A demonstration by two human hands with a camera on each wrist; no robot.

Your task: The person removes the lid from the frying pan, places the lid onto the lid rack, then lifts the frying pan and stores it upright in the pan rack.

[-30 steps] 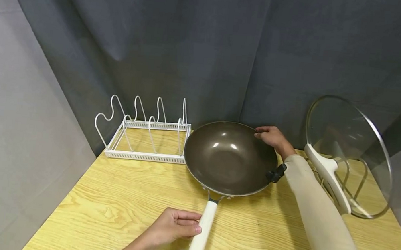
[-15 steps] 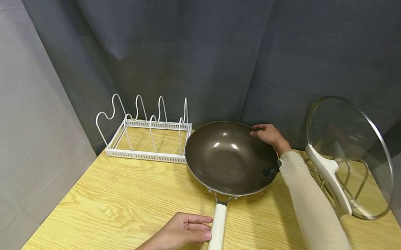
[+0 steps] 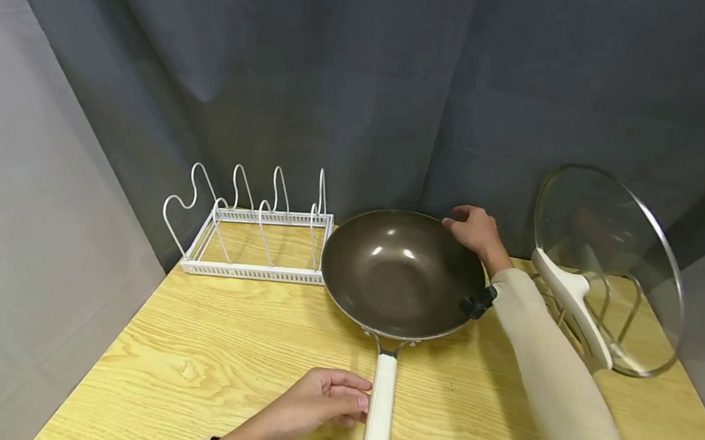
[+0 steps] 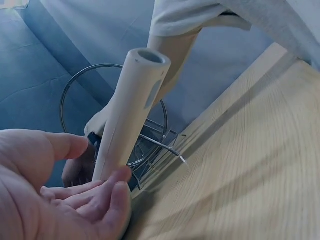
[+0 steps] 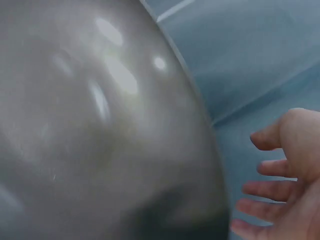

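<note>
A dark wok (image 3: 401,278) stands on the table with its white handle (image 3: 380,407) pointing toward me. Left of the handle is my left hand (image 3: 315,408); its fingertips are right beside it. In the left wrist view the fingers (image 4: 100,200) lie loosely bent by the handle, with the thumb off it, and I cannot tell if they touch it. My right hand (image 3: 475,232) is at the far right rim of the wok. The right wrist view shows its fingers (image 5: 270,190) spread loosely, mostly outside the rim and holding nothing.
Beside the wok on the left stands a white wire rack (image 3: 252,272), touching or almost touching it. A glass lid (image 3: 615,274) with a white handle leans upright in a wire stand (image 3: 630,310) at the right. Dark curtain (image 3: 339,91) hangs behind the table (image 3: 219,349).
The wok's handle has swung to the right, and my left hand has moved right with it. My right hand has shifted slightly left, and its fingers have come off the rim.
</note>
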